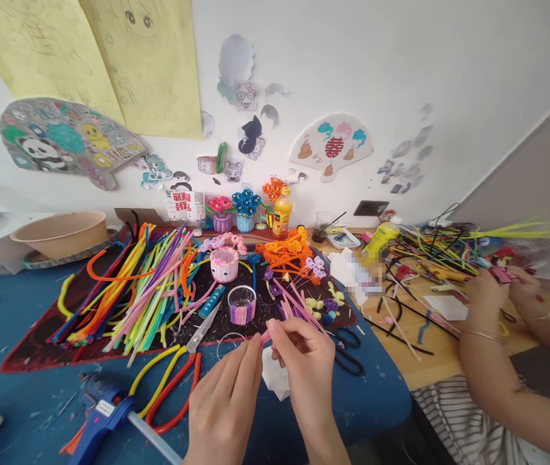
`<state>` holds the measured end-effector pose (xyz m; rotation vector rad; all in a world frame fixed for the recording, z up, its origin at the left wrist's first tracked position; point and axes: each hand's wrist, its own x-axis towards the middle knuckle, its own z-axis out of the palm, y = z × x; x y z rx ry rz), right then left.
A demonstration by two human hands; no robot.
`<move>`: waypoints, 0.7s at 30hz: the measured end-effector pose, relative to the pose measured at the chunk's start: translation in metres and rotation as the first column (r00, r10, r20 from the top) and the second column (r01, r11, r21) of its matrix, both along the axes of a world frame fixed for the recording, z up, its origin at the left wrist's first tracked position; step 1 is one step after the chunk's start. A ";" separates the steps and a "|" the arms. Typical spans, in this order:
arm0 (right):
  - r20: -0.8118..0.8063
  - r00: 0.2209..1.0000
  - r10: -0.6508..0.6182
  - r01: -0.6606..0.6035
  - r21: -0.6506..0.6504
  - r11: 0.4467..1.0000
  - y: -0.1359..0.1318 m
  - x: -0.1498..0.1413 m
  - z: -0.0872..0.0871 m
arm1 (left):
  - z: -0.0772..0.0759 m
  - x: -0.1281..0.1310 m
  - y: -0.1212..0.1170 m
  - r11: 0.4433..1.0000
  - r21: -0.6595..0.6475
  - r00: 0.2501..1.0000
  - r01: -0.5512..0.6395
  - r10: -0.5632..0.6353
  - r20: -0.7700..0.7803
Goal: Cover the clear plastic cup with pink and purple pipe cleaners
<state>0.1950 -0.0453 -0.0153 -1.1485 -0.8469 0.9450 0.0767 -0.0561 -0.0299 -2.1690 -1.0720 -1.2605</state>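
My left hand (226, 400) and my right hand (306, 365) meet over the table's front part. Both pinch a short pink pipe cleaner (266, 335), mostly hidden by the fingertips. Just beyond them stands a small clear cup (243, 307), its lower part wrapped in pink and purple pipe cleaner pieces. Farther back is a pink pot (224, 265) with dark eyes and a fluffy rim. A crumpled white tissue (275, 373) lies beneath my right hand. Left of my hands are scissors (173, 374) with yellow and red handles.
A blue glue gun (103, 420) lies front left. Bundled colourful pipe cleaners (149, 290) cover the dark mat; orange ones (287, 252) lie behind. Black-handled scissors (350, 352) are at right. Flower pots (244, 216) and a yellow bottle (282, 213) line the wall. Another person's hands (492, 290) work at right.
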 end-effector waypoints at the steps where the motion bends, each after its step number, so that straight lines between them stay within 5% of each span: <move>1: -0.011 1.000 -0.006 0.006 0.000 1.000 0.001 0.000 -0.001 | 0.000 0.000 0.000 1.000 -0.002 1.000 -0.013 0.013 0.000; 13: -0.082 0.995 -0.056 0.055 -0.015 0.998 0.000 0.004 -0.001 | 0.002 -0.001 -0.001 1.000 -0.002 0.999 0.009 -0.009 -0.036; 21: -0.092 0.994 -0.053 0.054 0.011 0.998 -0.004 0.007 0.003 | -0.016 -0.011 -0.008 0.992 -0.113 0.997 0.053 -0.059 -0.049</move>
